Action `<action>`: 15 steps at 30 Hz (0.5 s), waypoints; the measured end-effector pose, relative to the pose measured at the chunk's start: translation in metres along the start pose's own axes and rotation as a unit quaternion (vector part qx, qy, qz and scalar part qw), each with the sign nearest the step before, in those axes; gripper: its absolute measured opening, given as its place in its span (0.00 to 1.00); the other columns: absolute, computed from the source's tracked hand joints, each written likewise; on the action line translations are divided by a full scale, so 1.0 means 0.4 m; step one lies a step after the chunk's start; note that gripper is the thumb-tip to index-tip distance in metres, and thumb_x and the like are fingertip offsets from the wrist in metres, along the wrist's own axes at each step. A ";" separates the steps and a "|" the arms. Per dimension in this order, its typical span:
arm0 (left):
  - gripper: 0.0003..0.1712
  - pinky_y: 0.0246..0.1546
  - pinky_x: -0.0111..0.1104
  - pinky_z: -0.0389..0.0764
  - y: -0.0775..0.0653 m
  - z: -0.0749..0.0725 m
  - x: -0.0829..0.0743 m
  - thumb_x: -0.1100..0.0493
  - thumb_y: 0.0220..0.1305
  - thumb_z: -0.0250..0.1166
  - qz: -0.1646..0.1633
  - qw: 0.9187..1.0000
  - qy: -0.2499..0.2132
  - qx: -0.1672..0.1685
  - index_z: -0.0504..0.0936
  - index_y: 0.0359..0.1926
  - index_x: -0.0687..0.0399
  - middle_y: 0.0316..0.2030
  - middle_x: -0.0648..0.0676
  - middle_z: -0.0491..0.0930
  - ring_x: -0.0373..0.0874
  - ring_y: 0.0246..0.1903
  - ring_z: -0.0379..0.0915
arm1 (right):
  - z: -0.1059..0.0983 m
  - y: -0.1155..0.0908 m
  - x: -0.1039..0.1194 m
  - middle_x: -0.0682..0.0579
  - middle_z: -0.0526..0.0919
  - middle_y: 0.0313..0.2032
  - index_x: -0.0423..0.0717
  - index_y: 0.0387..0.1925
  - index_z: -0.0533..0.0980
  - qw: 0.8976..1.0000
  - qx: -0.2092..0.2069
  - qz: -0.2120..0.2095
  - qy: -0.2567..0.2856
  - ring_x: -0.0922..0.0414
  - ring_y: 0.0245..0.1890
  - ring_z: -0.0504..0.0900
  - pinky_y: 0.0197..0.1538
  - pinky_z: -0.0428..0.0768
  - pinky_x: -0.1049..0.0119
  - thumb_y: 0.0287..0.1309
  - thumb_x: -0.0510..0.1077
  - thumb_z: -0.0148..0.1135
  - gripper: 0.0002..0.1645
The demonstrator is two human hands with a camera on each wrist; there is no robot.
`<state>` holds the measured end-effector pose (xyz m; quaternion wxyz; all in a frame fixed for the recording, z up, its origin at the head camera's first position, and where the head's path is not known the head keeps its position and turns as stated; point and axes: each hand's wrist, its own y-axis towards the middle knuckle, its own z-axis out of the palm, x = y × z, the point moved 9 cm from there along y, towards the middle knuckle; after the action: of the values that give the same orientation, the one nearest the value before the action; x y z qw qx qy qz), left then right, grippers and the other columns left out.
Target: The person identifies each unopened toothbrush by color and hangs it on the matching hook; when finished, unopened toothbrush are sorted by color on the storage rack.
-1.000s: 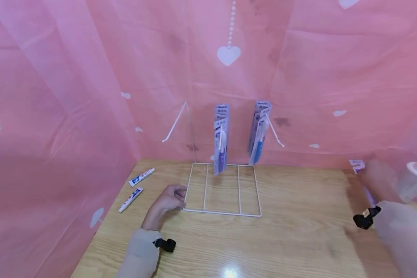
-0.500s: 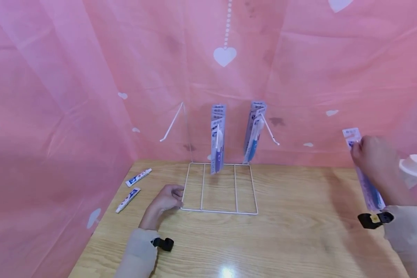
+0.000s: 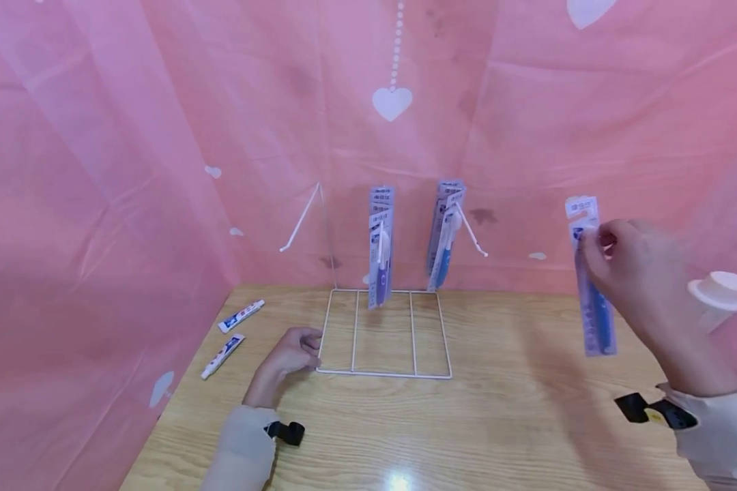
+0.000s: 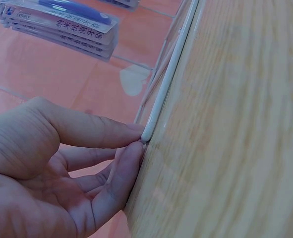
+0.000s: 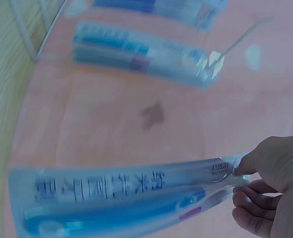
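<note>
A white wire display rack [image 3: 383,374] stands on the table, with prongs at its back. My left hand [image 3: 291,351] pinches its front left corner; in the left wrist view, thumb and finger meet on the white wire [image 4: 158,106]. Out to the right, my right hand [image 3: 641,279] holds a packaged blue toothbrush [image 3: 596,307] by its upper part, hanging nearly upright above the table. Several packaged purple toothbrushes [image 3: 381,266] hang on the middle prong. Packaged blue toothbrushes [image 3: 447,239] hang on the right prong [image 3: 473,232]. The left prong [image 3: 299,218] is bare wire.
Two small toothpaste tubes [image 3: 241,316] lie left of the rack. A white container [image 3: 720,293] is partly hidden behind the right forearm. Pink cloth [image 3: 528,123] with pale hearts hangs behind the wooden table [image 3: 497,423].
My right hand has lifted the packaged toothbrush from low at the far right and carried it up and leftward. My left hand stays at the rack's corner.
</note>
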<state>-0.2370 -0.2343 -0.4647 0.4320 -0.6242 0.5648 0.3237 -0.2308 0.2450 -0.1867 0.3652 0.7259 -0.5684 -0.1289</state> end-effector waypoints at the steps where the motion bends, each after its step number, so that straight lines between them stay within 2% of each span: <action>1: 0.37 0.32 0.35 0.82 -0.001 0.000 0.001 0.81 0.41 0.68 0.000 1.000 -0.001 0.000 0.76 0.59 0.72 0.39 0.60 0.74 0.51 0.38 0.73 | -0.006 -0.005 0.021 0.29 0.80 0.31 0.25 0.34 0.78 1.000 -0.012 -0.013 0.007 0.40 0.22 0.77 0.18 0.70 0.60 0.64 0.42 0.59 0.19; 7: 0.37 0.31 0.35 0.83 -0.003 0.005 0.003 0.82 0.41 0.68 0.001 1.000 -0.013 0.004 0.76 0.58 0.73 0.38 0.60 0.74 0.50 0.35 0.74 | -0.038 -0.044 0.137 0.39 0.83 0.27 0.31 0.34 0.81 0.993 -0.066 -0.077 0.055 0.46 0.25 0.79 0.26 0.66 0.76 0.58 0.40 0.64 0.12; 15: 0.37 0.31 0.34 0.82 -0.001 0.001 -0.001 0.81 0.41 0.68 0.004 1.000 -0.015 0.002 0.76 0.58 0.73 0.38 0.60 0.74 0.50 0.35 0.73 | -0.059 -0.089 0.261 0.46 0.84 0.25 0.37 0.32 0.82 0.976 -0.108 -0.147 0.122 0.54 0.21 0.80 0.31 0.70 0.84 0.48 0.38 0.69 0.08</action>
<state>-0.2366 -0.2339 -0.4644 0.4398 -0.6162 0.5618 0.3336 -0.1570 0.1613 -0.1703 0.4846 0.7684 -0.3893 -0.1524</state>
